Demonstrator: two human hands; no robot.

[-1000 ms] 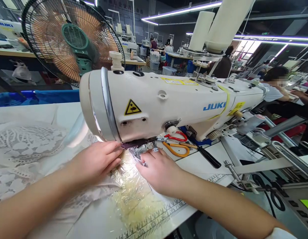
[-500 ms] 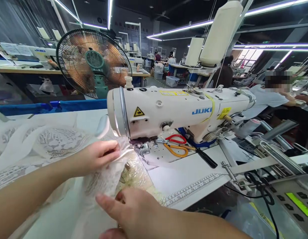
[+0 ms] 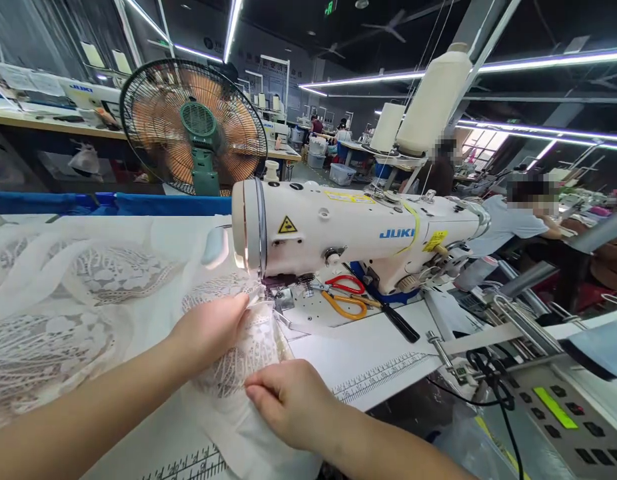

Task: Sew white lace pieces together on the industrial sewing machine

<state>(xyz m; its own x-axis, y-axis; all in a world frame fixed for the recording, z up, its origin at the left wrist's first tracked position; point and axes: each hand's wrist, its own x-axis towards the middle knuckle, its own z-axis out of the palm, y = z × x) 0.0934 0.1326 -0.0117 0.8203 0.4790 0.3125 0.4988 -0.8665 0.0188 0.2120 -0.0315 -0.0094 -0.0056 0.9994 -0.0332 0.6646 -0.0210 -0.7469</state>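
Note:
White lace fabric (image 3: pixel 241 357) lies under the head of a white sewing machine (image 3: pixel 308 227) and hangs over the table's near side. My left hand (image 3: pixel 211 330) is closed on the lace just in front of the machine's needle area, its thumb pointing at the presser foot. Nearer to me, my right hand (image 3: pixel 293 403) pinches the lace's right edge between thumb and fingers, holding it spread. The needle itself is hidden. More lace pieces with sheer panels (image 3: pixel 123 270) spread over the table at the left.
Right of the needle lie red-handled scissors (image 3: pixel 349 285), orange-handled scissors (image 3: pixel 346 307) and a black-handled tool (image 3: pixel 401 323). A printed ruler (image 3: pixel 381 377) runs along the table edge. A fan (image 3: pixel 196 127) stands behind; a control box (image 3: pixel 563 413) sits at right. Another person (image 3: pixel 508 217) works beyond.
My right hand has moved up and away from me and now pinches the lace edge. The lace is spread flatter, covering most of the yellowish clear sheet. The view has shifted slightly.

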